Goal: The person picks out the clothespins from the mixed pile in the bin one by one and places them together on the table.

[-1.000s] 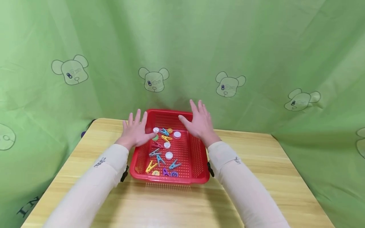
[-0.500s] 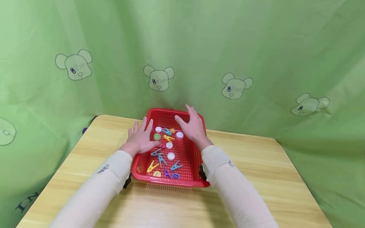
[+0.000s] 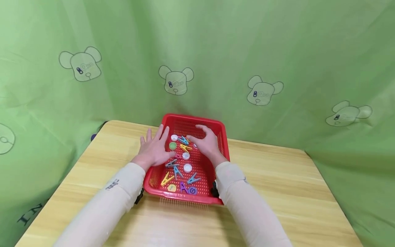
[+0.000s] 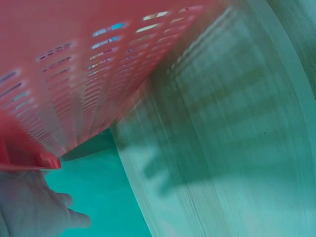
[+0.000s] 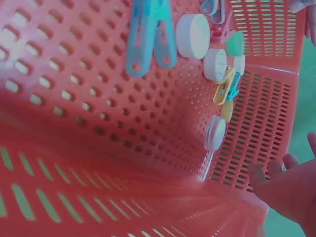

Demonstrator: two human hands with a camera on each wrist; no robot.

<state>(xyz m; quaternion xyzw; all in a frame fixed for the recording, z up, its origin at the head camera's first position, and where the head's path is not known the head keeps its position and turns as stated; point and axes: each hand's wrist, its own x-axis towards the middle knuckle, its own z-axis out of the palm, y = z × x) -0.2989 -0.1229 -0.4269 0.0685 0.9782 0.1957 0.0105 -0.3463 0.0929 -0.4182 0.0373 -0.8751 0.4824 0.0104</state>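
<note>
A red perforated basket [image 3: 185, 197] stands on the table with several clothespins and bottle caps spread over its floor. My left hand [image 3: 153, 151] lies over the basket's left rim with fingers extended. Its thumb tip covers part of a pink clothespin [image 3: 178, 156], and whether it touches is unclear. A green cap [image 3: 172, 146] sits just right of the fingers. Inside the basket's far right part, my right hand [image 3: 207, 142] hovers, fingers curved and thumb apart, holding nothing visible. It partly hides a white cap [image 5: 215, 133]. A yellow clothespin [image 3: 186, 148] lies left of its thumb.
Closer to me in the basket lie a white cap [image 3: 187, 167], a blue clothespin [image 3: 193, 178], a purple clothespin [image 3: 183, 187] and a yellow cap [image 3: 171, 188]. The wooden table [image 3: 277, 192] extends on both sides. A green curtain [image 3: 216, 51] hangs behind.
My right hand has come from above the basket's right rim down and left into the basket, its fingers bending. The left hand has shifted slightly right over the rim. The head view has shifted slightly.
</note>
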